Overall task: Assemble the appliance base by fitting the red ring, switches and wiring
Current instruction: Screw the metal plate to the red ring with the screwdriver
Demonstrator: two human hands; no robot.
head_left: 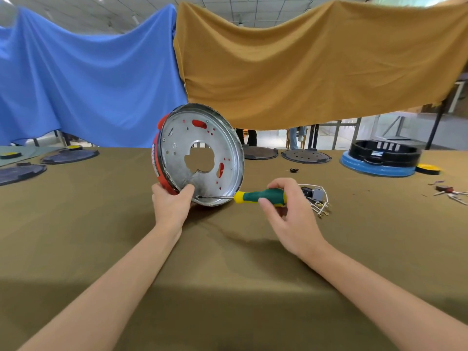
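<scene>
**Screwing the silver dish to the red ring**

From the head camera, the left hand point(172, 206) holds the bottom edge of the silver dish point(202, 155), with the thumb pressed on its inside. The dish stands up on its edge on the table point(228, 262), tipped a little. The red ring point(162, 171) already sits around its back, and red shows through the holes.

The right hand point(286, 211) wraps its fingers around the green and yellow screwdriver point(260, 196). The metal tip touches a spot low inside the dish, near the left thumb. I think a screw is going in there, but it is too small to see.

So the ring looks fitted. The wiring bundle point(316, 198), with a small grey part on it, lies on the table just behind the right hand, not joined yet. More small parts point(448, 192) lie far to the right. The switches and wires look left to do.
</scene>
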